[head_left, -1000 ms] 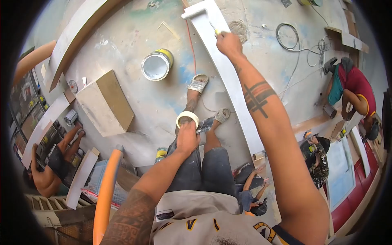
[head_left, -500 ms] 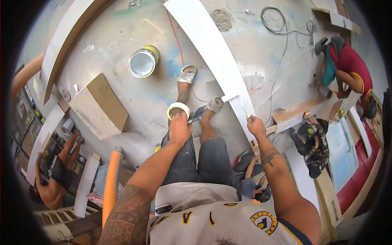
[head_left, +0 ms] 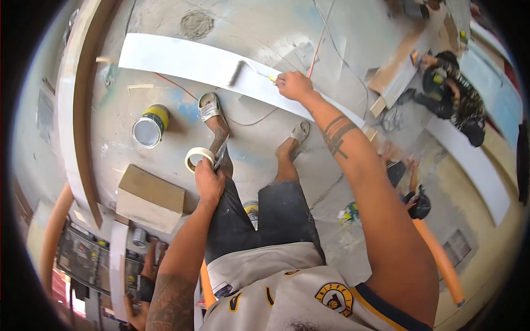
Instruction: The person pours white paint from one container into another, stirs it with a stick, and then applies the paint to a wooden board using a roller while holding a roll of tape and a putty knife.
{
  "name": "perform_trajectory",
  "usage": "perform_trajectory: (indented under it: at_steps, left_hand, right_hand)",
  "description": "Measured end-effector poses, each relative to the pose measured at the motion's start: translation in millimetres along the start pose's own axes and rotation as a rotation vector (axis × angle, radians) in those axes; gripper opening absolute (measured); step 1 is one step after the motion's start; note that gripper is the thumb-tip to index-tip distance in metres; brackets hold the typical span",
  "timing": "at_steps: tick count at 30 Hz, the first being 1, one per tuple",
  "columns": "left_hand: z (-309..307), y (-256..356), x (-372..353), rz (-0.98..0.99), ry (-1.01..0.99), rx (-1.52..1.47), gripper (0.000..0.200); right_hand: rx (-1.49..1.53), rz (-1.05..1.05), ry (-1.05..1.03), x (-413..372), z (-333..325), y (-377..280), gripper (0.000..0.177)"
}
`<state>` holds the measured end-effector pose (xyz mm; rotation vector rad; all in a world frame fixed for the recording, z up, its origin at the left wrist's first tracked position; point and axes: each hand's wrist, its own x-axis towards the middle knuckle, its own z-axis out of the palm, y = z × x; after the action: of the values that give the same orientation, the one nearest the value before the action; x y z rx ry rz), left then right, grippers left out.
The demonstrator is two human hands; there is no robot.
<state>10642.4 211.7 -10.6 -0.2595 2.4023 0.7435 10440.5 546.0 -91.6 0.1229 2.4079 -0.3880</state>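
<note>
My right hand (head_left: 294, 86) is closed around the handle of a small paint roller (head_left: 237, 73), whose cover rests on or just over a long white board (head_left: 182, 55) lying across the floor. My left hand (head_left: 210, 181) is wrapped around a roll of cream tape (head_left: 193, 155), held in front of my right-side-up shorts near one shin. A dark, flat item with a shiny edge (head_left: 221, 153) sticks out beside that hand; what it is cannot be made out.
An open paint can (head_left: 148, 131) stands left of my feet, near a tan box (head_left: 149, 198). A long curved board (head_left: 83, 110) runs down the left. Co-workers (head_left: 455, 96) crouch at the right, beside another white board (head_left: 475, 165). Cords cross the floor.
The view has turned, and the white board now lies more sideways. My right hand has moved forward with the roller over the board. My left hand still holds the tape.
</note>
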Motion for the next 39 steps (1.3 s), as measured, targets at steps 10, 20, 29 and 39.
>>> perform_trajectory:
  at_steps: [10, 20, 29, 39]
  left_hand:
    - [97.3, 54.7, -55.2, 0.124, -0.001, 0.162, 0.032]
    - [184.0, 96.5, -104.3, 0.327, -0.15, 0.442, 0.025]
    - [211.7, 182.0, -97.3, 0.474, -0.226, 0.345, 0.024]
    - [187.9, 245.7, -110.3, 0.366, -0.205, 0.341, 0.028]
  right_hand:
    - [-0.089, 0.375, -0.078, -170.9, -6.5, 321.9, 0.033]
    - [-0.075, 0.55, -0.094, -297.0, 2.8, 538.3, 0.031]
    - [0.116, 0.334, -0.063, -303.2, 36.2, 484.2, 0.028]
    - [0.256, 0.592, 0.012, -380.3, 77.3, 546.6, 0.027]
